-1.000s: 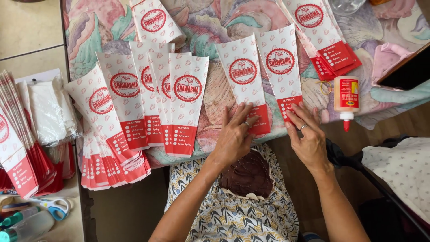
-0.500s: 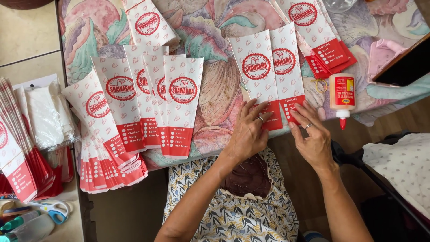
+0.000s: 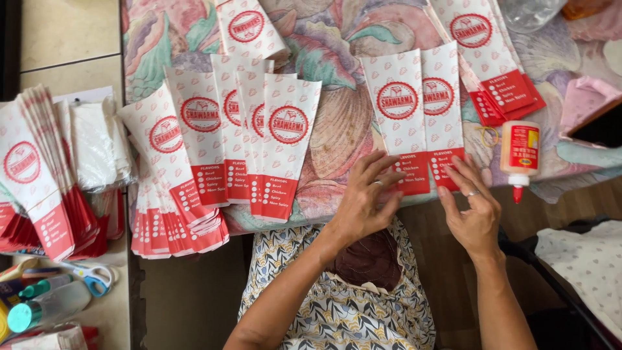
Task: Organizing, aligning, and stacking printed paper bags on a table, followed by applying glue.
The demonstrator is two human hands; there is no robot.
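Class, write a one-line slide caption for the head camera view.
Left hand and right hand press two red-and-white paper sleeves flat on a floral tablecloth, a glue bottle nearby.

A table [image 3: 337, 129] covered with a floral cloth in pink, green and purple fills the upper part of the view. To its left lies a floor of large beige tiles [image 3: 65, 39] with dark joints. Soft, even daylight falls across everything, without hard shadows.
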